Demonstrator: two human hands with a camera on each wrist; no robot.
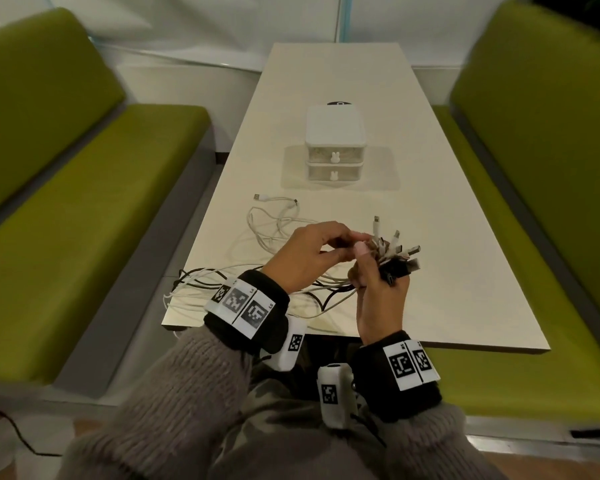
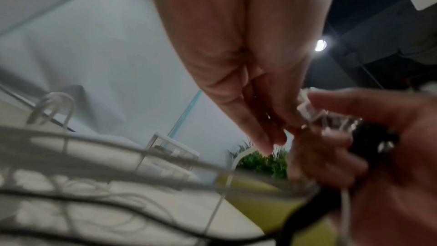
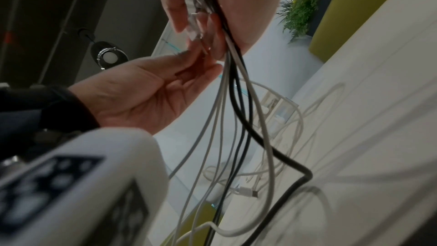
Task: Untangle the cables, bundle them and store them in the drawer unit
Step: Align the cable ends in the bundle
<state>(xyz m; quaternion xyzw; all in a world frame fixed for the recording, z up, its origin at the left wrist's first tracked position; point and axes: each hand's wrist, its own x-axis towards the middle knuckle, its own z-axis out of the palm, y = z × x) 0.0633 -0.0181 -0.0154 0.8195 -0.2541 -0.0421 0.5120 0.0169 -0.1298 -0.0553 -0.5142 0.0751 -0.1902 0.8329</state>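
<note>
Nearest the head camera: grey sleeves (image 1: pixel 174 403) with tagged wristbands, both hands raised over the near end of the table (image 1: pixel 447 237). Right hand (image 1: pixel 378 296) is clenched round a bunch of cable ends (image 1: pixel 395 252), white and black, plugs fanning up and to the right past the fingers. Left hand (image 1: pixel 309 258) sits just to the left of that bunch, fingertips (image 2: pixel 267 145) pinched at one plug end beside the right thumb; exactly which plug it grips, cannot tell. The cables (image 3: pixel 236 119) hang down from the right fist, long axis running down and leftward to loose loops (image 1: pixel 274 223) on the table, some trailing over the near edge. Drawer unit (image 1: pixel 335 147) stands farther up the table, well apart, both drawers closed. Judgement: gathering ends, bundling not yet done; left hand is nearer the slack and best placed to draw it along.
</note>
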